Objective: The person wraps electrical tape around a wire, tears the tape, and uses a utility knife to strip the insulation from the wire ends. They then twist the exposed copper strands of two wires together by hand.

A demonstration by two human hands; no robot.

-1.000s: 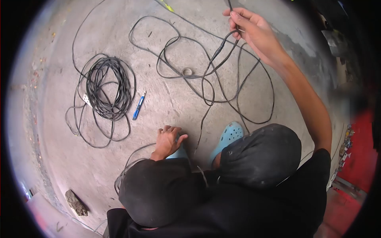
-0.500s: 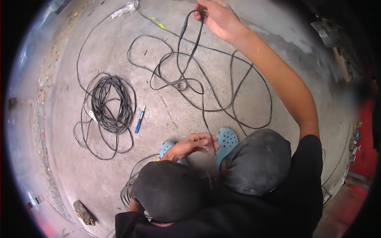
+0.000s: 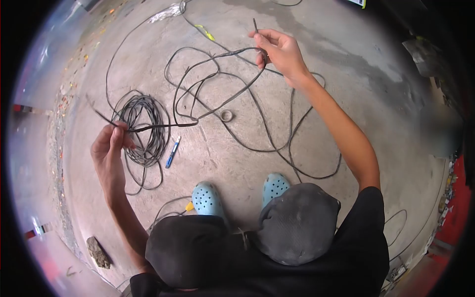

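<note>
My left hand (image 3: 108,144) is raised at the left, its thumb and fingers pinching a black cable (image 3: 170,125) whose loose end sticks out up and to the left. At the upper middle, my right hand (image 3: 283,55) grips another stretch of that cable, with a short end pointing up above the fingers. Between my hands the cable hangs in a loop, thicker and dark at one stretch near my right hand. Behind my left hand lies a coil of black cable (image 3: 157,115) on the floor. Loose loops of cable spread below my right hand.
A ring-shaped roll of tape (image 3: 226,116) and a blue utility knife (image 3: 173,152) lie on the concrete floor. My feet wear light-blue clogs (image 3: 208,200). A stone (image 3: 98,252) is at the lower left, a yellow connector (image 3: 190,206) beside the left clog.
My left hand has swung from between my knees out to the left, now pinching the cable. My right hand has come lower, and the cable loop has spread wider between the hands.
</note>
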